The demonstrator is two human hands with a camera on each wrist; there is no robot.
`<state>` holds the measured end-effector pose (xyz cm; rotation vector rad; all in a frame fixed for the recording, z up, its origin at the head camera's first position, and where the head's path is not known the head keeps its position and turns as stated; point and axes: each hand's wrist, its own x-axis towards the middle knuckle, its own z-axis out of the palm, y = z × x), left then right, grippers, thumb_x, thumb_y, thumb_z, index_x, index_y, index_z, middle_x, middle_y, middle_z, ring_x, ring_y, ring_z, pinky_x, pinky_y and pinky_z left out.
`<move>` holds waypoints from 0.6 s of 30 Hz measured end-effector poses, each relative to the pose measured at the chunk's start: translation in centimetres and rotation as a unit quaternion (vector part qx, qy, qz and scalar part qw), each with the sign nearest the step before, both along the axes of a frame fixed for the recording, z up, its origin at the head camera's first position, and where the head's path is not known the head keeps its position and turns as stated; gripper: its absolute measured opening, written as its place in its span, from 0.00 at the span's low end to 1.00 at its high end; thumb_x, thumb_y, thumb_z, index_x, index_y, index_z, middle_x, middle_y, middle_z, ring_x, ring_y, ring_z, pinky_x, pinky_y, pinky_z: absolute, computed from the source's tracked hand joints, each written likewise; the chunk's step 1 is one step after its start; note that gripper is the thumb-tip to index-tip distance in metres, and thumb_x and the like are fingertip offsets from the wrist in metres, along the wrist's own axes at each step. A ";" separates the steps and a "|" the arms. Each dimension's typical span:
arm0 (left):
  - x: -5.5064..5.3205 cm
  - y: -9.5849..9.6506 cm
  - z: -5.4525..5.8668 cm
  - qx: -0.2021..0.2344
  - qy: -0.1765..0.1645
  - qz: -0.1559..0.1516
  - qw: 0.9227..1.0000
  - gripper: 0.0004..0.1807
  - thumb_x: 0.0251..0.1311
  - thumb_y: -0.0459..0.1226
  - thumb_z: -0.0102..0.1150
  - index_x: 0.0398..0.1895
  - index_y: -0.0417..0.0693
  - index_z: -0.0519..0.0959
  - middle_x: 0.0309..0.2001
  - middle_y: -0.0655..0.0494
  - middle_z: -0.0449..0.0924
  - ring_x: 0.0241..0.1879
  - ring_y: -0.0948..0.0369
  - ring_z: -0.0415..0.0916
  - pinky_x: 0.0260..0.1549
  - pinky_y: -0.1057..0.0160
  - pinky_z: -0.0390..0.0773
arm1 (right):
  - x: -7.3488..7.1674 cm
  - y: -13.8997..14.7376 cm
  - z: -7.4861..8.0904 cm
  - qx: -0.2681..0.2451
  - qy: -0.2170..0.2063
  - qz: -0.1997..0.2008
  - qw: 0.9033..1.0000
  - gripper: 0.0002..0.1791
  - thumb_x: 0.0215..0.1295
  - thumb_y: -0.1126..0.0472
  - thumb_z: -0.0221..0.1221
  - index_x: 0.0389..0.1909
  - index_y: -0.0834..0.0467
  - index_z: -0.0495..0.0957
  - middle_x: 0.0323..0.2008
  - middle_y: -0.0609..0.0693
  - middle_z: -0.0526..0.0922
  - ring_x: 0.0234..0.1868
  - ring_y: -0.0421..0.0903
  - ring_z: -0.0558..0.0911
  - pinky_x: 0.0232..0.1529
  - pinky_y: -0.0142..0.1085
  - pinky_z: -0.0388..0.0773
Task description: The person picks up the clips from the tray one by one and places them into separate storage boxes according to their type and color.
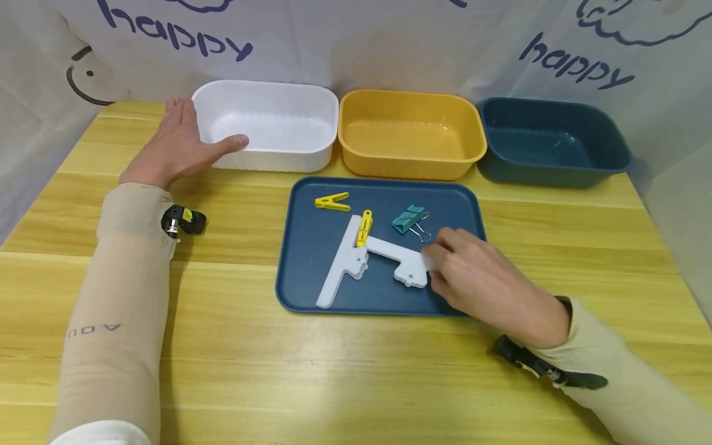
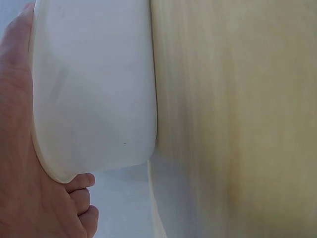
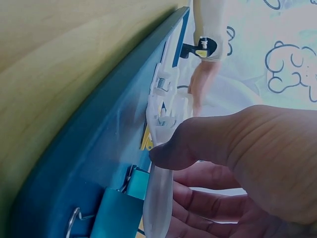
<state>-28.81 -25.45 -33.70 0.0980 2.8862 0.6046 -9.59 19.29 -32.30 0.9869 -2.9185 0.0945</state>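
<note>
My left hand (image 1: 180,145) grips the left end of a white bin (image 1: 267,162), its thumb over the front rim. In the left wrist view, the fingers (image 2: 81,198) bend round the bin's end. A white bag clip (image 1: 397,252) is pinched between the thumb and fingers of my right hand (image 1: 484,281), above the right part of a dark blue tray (image 1: 300,278). Another white bag clip (image 1: 339,262) lies on the tray. Beside it is a yellow clothespin (image 1: 364,227); a second yellow clothespin (image 1: 332,201) lies farther back. A teal binder clip (image 1: 408,219) sits near my right hand.
To the right of the white bin stand a yellow bin (image 1: 411,167) and a dark teal bin (image 1: 556,175), in a row along the table's back edge. A printed white cloth (image 1: 389,49) hangs behind them. The wooden table (image 1: 311,377) extends in front of the tray.
</note>
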 end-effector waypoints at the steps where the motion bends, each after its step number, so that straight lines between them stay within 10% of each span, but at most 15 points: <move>1: 0.0 0.0 0.0 -0.001 0.001 0.000 1.000 0.70 0.61 0.76 0.45 0.81 0.42 0.19 0.82 0.43 0.13 0.82 0.45 0.11 0.82 0.36 0.31 | 0.0 0.0 0.0 0.000 0.000 0.000 1.000 0.12 0.58 0.68 0.70 0.43 0.65 0.87 0.32 0.54 0.80 0.30 0.48 0.72 0.29 0.35 0.74; 18: -0.1 -0.1 -0.1 -0.007 -0.001 0.001 1.000 0.70 0.60 0.77 0.45 0.81 0.41 0.19 0.82 0.43 0.12 0.82 0.45 0.10 0.83 0.37 0.29 | -0.1 0.1 0.0 -0.006 0.004 -0.001 1.000 0.12 0.58 0.68 0.70 0.44 0.64 0.87 0.33 0.54 0.80 0.31 0.49 0.73 0.29 0.36 0.75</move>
